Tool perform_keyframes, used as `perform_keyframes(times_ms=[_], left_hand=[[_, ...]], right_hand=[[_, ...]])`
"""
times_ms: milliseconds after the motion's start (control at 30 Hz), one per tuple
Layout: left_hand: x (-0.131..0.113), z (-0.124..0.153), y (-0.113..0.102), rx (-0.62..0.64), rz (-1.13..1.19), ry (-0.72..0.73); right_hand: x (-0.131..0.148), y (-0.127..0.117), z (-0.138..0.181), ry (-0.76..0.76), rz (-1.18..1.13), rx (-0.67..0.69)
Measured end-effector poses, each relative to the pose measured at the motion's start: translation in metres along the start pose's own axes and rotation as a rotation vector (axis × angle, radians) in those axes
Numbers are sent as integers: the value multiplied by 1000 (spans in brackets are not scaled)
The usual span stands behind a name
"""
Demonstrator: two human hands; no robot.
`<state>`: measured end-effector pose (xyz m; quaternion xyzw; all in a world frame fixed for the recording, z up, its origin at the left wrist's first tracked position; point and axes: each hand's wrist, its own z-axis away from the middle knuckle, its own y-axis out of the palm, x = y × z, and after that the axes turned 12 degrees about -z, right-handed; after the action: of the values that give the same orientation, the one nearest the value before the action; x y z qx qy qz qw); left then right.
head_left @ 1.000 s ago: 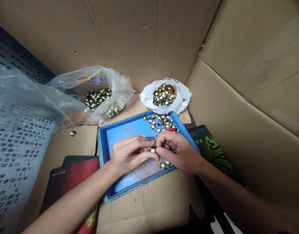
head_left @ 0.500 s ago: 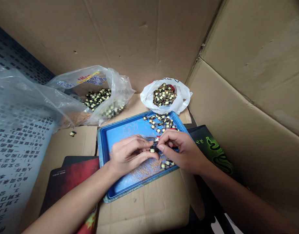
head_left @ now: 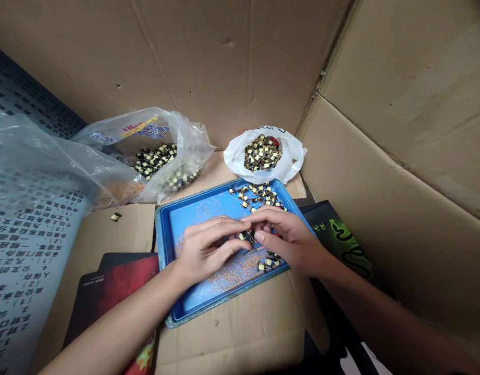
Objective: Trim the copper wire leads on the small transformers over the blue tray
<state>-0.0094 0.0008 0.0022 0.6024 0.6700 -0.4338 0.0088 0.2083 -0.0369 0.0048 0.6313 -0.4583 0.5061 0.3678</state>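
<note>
My left hand (head_left: pixel 206 245) pinches a small black-and-yellow wire-wound transformer (head_left: pixel 243 236) between thumb and fingers, over the blue tray (head_left: pixel 184 216). My right hand (head_left: pixel 292 237) meets it from the right, its thumb and fingertips closed at the transformer's wires. Red-handled snips (head_left: pixel 277 235) lie within the right hand, mostly hidden by the fingers; a thin metal tip shows below the transformer. More transformers with copper wire leads (head_left: pixel 259 195) lie at the tray's far right, and several others (head_left: pixel 269 261) near its front right edge. Wire clippings (head_left: pixel 232 273) cover the tray floor.
Behind the tray stand a clear plastic bag (head_left: pixel 193 140) of transformers and a white bag (head_left: pixel 234 151) holding more. One loose transformer (head_left: pixel 115 216) lies on the cardboard at left. A red-and-black mat (head_left: pixel 118 286) lies left, a black-and-green one (head_left: pixel 341 234) right. Cardboard walls (head_left: pixel 400 172) enclose the space.
My right fingers have moved in over the transformer and touch my left fingertips. The transformer has tilted, and the snips' metal tip has swung from above it to below it.
</note>
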Motion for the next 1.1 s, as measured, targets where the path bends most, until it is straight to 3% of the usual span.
perform_keyframes(times_ms=[167,367,667,967,1100], left_hand=[[-1,2,0,-12,-39,-120],[-3,-1,-1,-15,-76,-60],[0,0,-1,-6,-101,-96],[0,0,0,4,-96,-114],[2,5,3,32,-9,-213]], right_hand=[[2,6,-2,-125,109,-160],[3,8,-1,-206,198,-150],[0,3,1,-32,84,-95],[-3,7,-3,-73,136,-112],[-4,6,-3,-82,177,-138]])
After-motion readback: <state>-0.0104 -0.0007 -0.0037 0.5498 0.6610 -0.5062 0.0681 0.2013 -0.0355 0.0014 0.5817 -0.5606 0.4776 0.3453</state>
